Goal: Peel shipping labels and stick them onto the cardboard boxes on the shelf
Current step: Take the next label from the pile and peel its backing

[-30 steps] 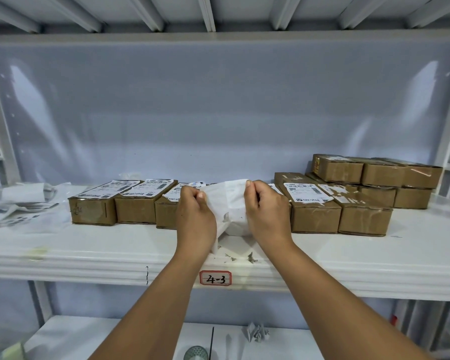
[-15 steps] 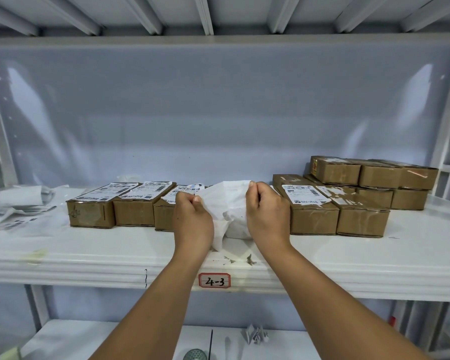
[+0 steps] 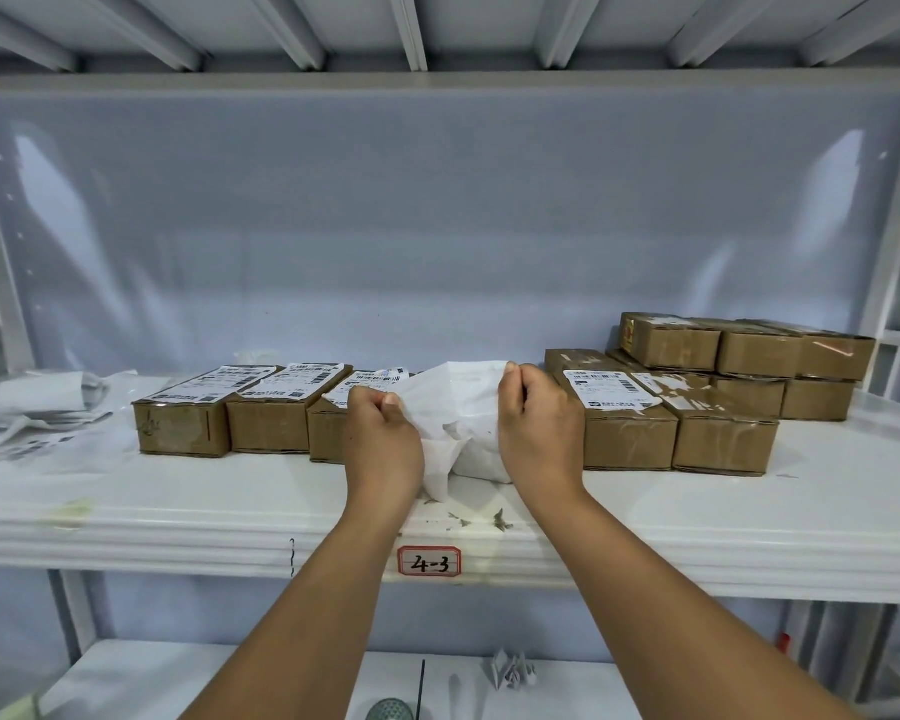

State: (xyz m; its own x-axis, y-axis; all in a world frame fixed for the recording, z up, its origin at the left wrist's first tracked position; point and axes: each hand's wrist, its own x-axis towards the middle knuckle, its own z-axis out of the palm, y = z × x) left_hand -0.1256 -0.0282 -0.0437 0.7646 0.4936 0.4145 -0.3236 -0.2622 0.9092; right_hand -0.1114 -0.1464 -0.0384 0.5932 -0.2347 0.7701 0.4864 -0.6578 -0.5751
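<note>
Both hands hold a white label sheet (image 3: 461, 407) upright over the middle of the white shelf (image 3: 749, 517). My left hand (image 3: 383, 439) pinches its left edge and my right hand (image 3: 539, 423) pinches its top right corner. The sheet is crumpled and hides whatever lies behind it. A row of three labelled cardboard boxes (image 3: 240, 407) stands to the left. To the right stand a labelled box (image 3: 624, 423) and a box with torn label scraps (image 3: 723, 433).
More cardboard boxes (image 3: 749, 356) are stacked at the back right. Loose white backing sheets (image 3: 32, 413) lie at the shelf's left end. A red-framed tag reading 4-3 (image 3: 430, 561) marks the shelf edge. A lower shelf (image 3: 178, 678) holds a crumpled paper scrap (image 3: 513, 672).
My hands have drawn slightly farther apart, spreading the sheet wider between them. The boxes have not moved.
</note>
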